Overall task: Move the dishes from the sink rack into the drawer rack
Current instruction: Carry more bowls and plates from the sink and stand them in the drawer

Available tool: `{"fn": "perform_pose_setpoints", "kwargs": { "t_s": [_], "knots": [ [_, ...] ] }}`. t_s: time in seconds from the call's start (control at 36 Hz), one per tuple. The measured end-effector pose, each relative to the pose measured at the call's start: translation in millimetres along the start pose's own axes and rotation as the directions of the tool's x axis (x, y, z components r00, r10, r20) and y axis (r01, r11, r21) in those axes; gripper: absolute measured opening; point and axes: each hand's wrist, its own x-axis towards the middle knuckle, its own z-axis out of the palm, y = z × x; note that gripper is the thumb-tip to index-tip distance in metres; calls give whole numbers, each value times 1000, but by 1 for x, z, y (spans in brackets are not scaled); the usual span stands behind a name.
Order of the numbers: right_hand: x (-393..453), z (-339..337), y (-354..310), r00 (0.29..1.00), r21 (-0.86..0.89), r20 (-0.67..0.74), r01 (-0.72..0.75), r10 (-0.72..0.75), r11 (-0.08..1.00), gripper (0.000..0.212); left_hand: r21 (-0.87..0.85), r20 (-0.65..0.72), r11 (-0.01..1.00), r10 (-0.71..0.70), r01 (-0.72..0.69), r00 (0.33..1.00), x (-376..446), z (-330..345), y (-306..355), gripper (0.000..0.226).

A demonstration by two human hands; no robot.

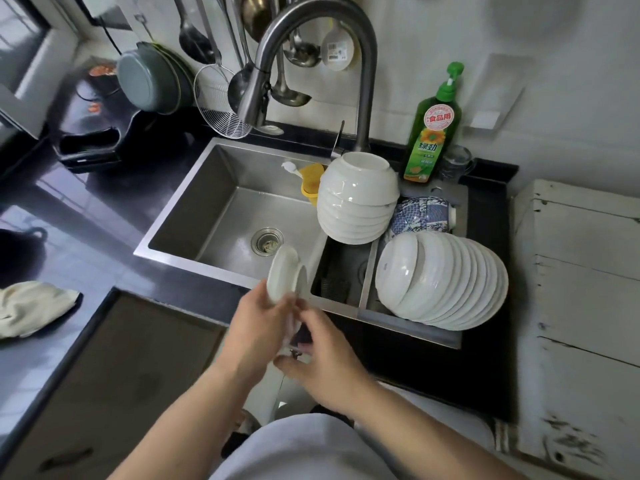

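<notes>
**One small dish is out, and many more wait in the sink rack**

The left hand point(258, 327) holds a small white dish point(284, 276) on its edge, fingers curled round its lower rim. It is over the front edge of the sink point(221, 202). The right hand point(325, 355) is just beside it, with fingers bent round something thin and blurry. I cannot tell what that thing is.

The sink rack point(367, 271) sits in the right side of the sink. A stack of white bowls point(356, 202) stands upside down at the back of it. A row of white plates point(446, 282) leans at the front right corner. A blue patterned bowl point(420, 214) lies between them. The drawer rack is not in view.

What could go wrong? The dish is held only at its lower rim and may be wet, so it could slip and crack on the steel sink. The two hands are very close, so a bump could knock it loose. The bowl stack is tall and tips a little, so pulling one bowl fast might bring the others down. The leaning plates could slide if one is taken from the middle.

The counter point(86, 216) is dark and shiny. A pale cloth point(34, 311) lies near its left edge. A green soap bottle point(434, 129) stands at the back right corner of the sink, by the tall tap point(311, 39). Ladles and a pan hang on the white wall.
</notes>
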Motion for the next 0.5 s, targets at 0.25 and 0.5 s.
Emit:
{"fn": "perform_pose_setpoints", "kwargs": {
  "t_s": [0.25,0.5],
  "knots": [
    [69,-145,20,908,-914,404,397,108,80,55,-109,68,984,-137,144,988,0,-31,-37,20],
    [116,-202,31,901,-790,426,411,75,-455,27,-83,109,983,-153,162,982,-5,-25,-36,24]
  ]
}}
